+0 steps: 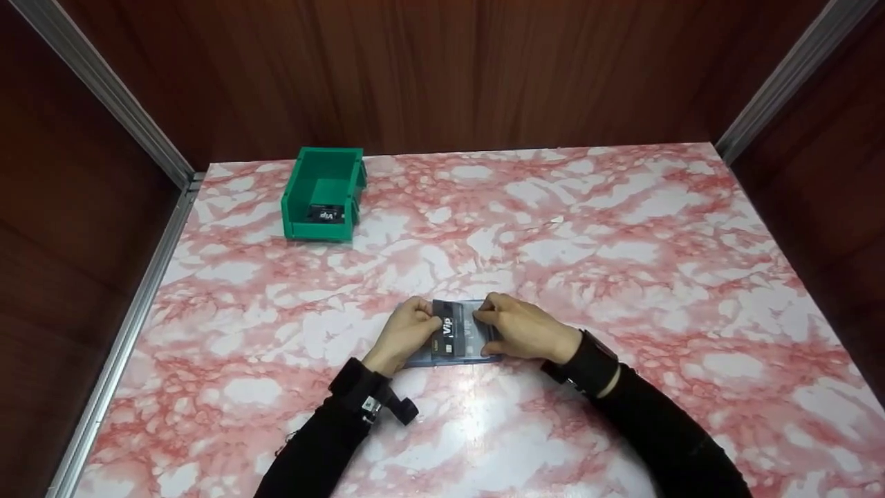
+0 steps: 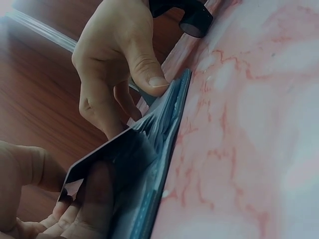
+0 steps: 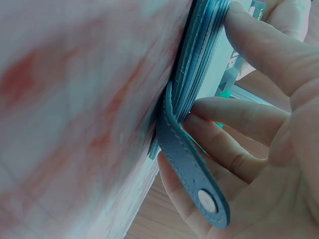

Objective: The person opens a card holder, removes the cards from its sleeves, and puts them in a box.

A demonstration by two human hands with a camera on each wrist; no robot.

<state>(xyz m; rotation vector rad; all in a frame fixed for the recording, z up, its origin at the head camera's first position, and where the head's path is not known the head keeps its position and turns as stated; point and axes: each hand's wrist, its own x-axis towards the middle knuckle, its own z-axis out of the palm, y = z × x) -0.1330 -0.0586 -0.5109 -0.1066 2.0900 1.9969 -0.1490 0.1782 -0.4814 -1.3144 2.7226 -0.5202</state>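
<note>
A dark blue card holder (image 1: 419, 360) with clear plastic sleeves (image 1: 471, 335) lies spread on the table between both hands. My left hand (image 1: 406, 333) pinches a black card (image 1: 448, 332) marked "Vip", which stands at a tilt over the sleeves. At the holder's right side, my right hand (image 1: 527, 328) grips the sleeves, with its thumb and fingers at their edge. In the right wrist view, the holder's strap (image 3: 187, 154) with a round metal snap hangs loose beside the right fingers. Part of the holder is hidden beneath the hands and card.
At the back left of the red-and-white marbled table (image 1: 622, 242) stands a green bin (image 1: 318, 232). Another black card (image 1: 325, 214) marked "Vip" lies inside it. Dark wood panels (image 1: 442, 76) with metal posts close in the table's back and sides.
</note>
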